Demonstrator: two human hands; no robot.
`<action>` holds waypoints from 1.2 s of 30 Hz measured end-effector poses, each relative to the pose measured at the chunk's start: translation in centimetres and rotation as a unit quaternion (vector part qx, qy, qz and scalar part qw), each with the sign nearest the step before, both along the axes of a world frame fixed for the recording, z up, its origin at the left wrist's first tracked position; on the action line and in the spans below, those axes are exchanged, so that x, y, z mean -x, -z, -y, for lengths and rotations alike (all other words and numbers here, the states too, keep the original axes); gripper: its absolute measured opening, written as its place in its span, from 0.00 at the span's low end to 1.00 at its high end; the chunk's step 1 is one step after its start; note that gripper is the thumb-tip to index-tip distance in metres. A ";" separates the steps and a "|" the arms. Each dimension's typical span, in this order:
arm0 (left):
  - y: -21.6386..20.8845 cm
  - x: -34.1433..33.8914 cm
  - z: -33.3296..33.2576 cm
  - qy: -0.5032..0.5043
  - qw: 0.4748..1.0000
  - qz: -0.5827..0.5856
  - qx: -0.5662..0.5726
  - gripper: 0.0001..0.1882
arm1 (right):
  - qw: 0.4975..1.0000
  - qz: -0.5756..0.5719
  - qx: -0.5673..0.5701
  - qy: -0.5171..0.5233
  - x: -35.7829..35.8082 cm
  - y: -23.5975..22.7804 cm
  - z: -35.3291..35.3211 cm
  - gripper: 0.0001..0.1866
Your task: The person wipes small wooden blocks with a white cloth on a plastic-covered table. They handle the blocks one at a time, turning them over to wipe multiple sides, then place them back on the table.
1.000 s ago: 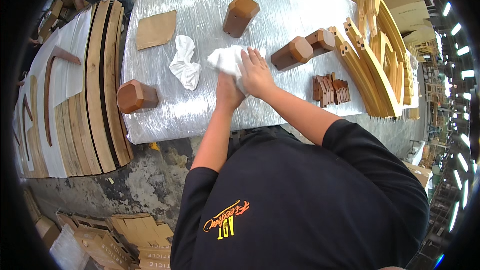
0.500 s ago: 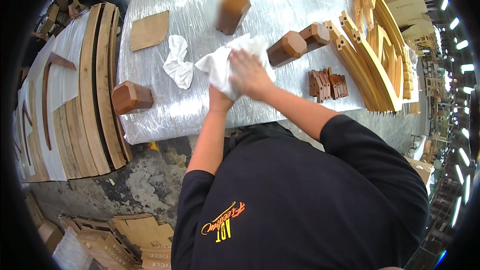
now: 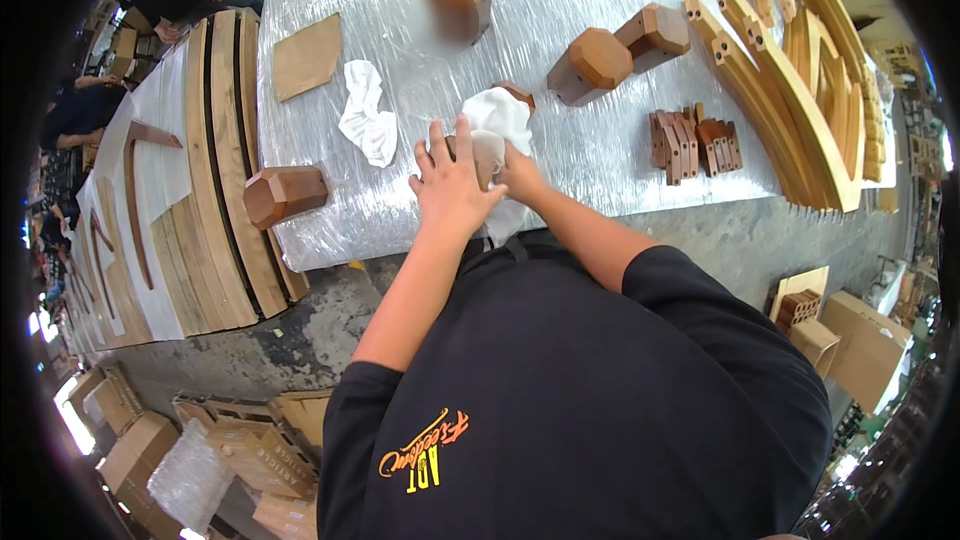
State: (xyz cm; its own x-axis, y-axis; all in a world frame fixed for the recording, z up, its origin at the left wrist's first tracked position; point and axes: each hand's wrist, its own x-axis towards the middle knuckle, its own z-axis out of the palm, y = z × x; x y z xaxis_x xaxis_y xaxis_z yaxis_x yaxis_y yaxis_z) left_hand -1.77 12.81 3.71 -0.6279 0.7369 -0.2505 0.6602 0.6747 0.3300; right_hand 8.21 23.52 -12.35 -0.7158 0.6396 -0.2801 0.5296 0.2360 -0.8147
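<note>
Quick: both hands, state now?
Left hand: open, fingers spread.
Right hand: against the nearer white cloth, partly hidden; grip can't be told.

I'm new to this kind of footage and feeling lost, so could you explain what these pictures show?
There is no robot: these are a person's bare hands. The left of two fisheye cameras worn on the head looks down, so straight edges bend. The left hand, fingers spread, is at a brown wooden block, mostly hidden; the right hand holds a white cloth against it. On the plastic-wrapped surface are four more octagonal blocks, a crumpled white rag, a cardboard piece, small drilled wooden pieces and curved pale wooden parts.
</note>
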 end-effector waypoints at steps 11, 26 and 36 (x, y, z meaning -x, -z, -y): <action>3.7 7.1 9.4 -0.344 0.570 0.652 -0.362 0.35 | 0.905 -0.216 0.366 0.006 -4.3 -14.8 -3.8 0.11; 11.6 5.8 5.3 -0.291 0.469 0.715 -0.430 0.28 | 0.939 -0.170 -0.211 -0.211 2.7 -16.9 -1.1 0.42; 7.6 9.0 8.0 -0.060 0.814 0.488 -0.309 0.61 | 0.985 -0.144 -0.002 -0.092 4.9 -17.8 -1.6 0.14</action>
State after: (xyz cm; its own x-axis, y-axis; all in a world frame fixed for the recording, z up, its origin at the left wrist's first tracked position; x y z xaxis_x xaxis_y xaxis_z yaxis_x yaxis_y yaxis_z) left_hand -10.72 4.82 -3.91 -0.4292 0.8593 -0.2780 -0.1785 0.2210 0.9588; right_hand 3.34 25.16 5.42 -0.8687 0.4932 -0.0458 0.2247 0.3101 -0.9238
